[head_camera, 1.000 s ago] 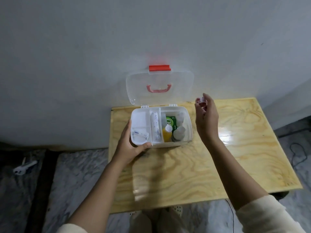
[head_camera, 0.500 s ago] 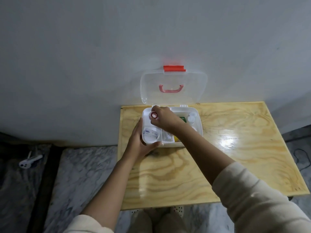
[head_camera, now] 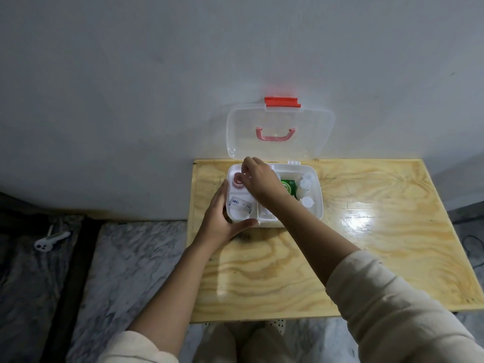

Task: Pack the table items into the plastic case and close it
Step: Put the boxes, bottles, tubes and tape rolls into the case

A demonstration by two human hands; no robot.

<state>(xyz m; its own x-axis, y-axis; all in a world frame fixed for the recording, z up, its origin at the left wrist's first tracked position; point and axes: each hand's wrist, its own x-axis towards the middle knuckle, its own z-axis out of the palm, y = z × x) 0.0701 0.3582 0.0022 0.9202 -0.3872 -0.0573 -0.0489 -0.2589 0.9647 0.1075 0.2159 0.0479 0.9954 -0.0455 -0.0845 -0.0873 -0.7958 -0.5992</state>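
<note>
The step in hand is setting a small red-rimmed round container (head_camera: pixel 238 180) into the back-left compartment of the plastic case (head_camera: pixel 318 205). The right grip (head_camera: pixel 259 179) reaches across the case with its fingers curled just over that container. Whether it still pinches the container or has already let go cannot be told, since the fingertips cover the contact. The left grip (head_camera: pixel 220 218) clasps the case's front-left corner, thumb on the front wall and fingers along the left side.

To do this well, I judge the left grip should keep steadying the case while the container is lowered flat to the compartment floor, clear of the divider. It should sit below the rim so the lid (head_camera: pixel 309 134), which stands open against the wall, can come down. The labelled white item (head_camera: pixel 239 205) lies in the front-left compartment, and a green box (head_camera: pixel 287 186) and white bottles (head_camera: pixel 305 184) fill the right side. No loose item shows on the tabletop (head_camera: pixel 366 258), so closing and snapping the red latch (head_camera: pixel 282 102) likely follows.

A second ago the right grip held the container in the air to the right of the case. Half a second ago it was above the left compartments. Now the container is down inside the back-left one. The left grip has not left its corner.
</note>
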